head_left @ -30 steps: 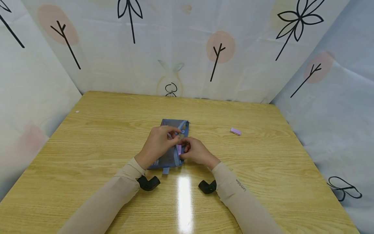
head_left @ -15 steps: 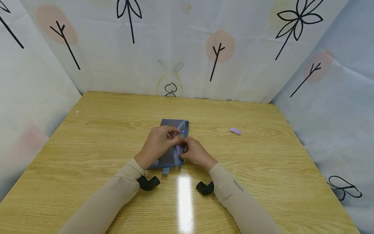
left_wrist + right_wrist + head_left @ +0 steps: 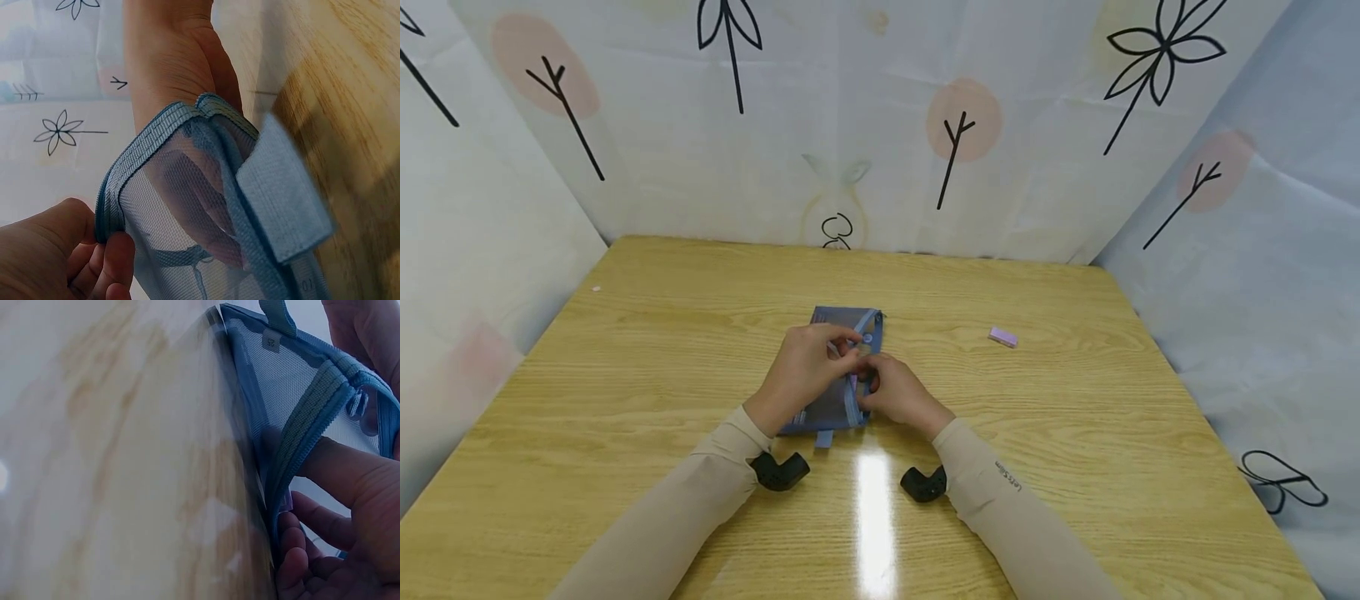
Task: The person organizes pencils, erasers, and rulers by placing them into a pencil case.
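Observation:
A blue mesh zip pouch (image 3: pixel 831 408) lies on the table with its zipped mouth spread apart. My left hand (image 3: pixel 805 362) pinches the zipper edge (image 3: pixel 114 194) between thumb and fingers, holding that side up. My right hand (image 3: pixel 902 387) reaches into the mouth; its fingers show through the mesh in the left wrist view. Between the right thumb and fingers, a sliver of a small purple block (image 3: pixel 286 501) shows at the opening, mostly hidden by the hand and pouch. A similar purple block (image 3: pixel 1003 337) lies on the table to the right.
The wood-grain table (image 3: pixel 662 350) backs onto a white printed cloth (image 3: pixel 880 125). A tiny pale scrap (image 3: pixel 597 288) lies near the left back edge. Black wrist devices (image 3: pixel 780 472) sit under both sleeves. A fabric tab (image 3: pixel 284 187) sticks out from the pouch's side.
The right hand has moved slightly left and deeper into the pouch, and the purple block in it has gone further inside. The left hand keeps its hold on the zipper edge.

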A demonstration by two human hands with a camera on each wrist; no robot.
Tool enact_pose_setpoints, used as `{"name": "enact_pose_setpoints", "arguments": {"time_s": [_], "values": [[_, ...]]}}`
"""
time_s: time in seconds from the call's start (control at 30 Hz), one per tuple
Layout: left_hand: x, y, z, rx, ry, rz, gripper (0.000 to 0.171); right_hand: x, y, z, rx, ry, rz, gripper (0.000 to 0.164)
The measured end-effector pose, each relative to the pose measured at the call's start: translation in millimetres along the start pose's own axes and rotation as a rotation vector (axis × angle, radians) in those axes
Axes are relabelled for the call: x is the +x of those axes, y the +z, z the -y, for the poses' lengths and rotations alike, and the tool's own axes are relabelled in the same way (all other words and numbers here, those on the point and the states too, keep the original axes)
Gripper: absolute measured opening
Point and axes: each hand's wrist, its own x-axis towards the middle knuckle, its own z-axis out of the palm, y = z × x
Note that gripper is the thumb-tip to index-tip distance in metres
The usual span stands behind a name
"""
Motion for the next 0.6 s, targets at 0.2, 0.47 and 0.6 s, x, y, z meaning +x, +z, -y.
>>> {"name": "enact_pose_setpoints", "arguments": {"time_s": [0.2,0.47,0.6], "values": [[-0.1,-0.4,1.2,-0.006,-0.02,0.012,0.019,-0.7,-5.8,-3.5,0.053,-0.005,0.022,0.041],[-0.1,-1.8,1.3,0.002,-0.031,0.021,0.018,-3.7,-35.3,-18.5,0.106,0.018,-0.035,0.044],[-0.1,-1.8,-0.1,0.001,-0.035,0.024,0.018,-8.2,-59.6,-27.8,0.096,0.07,-0.13,0.044]]}}
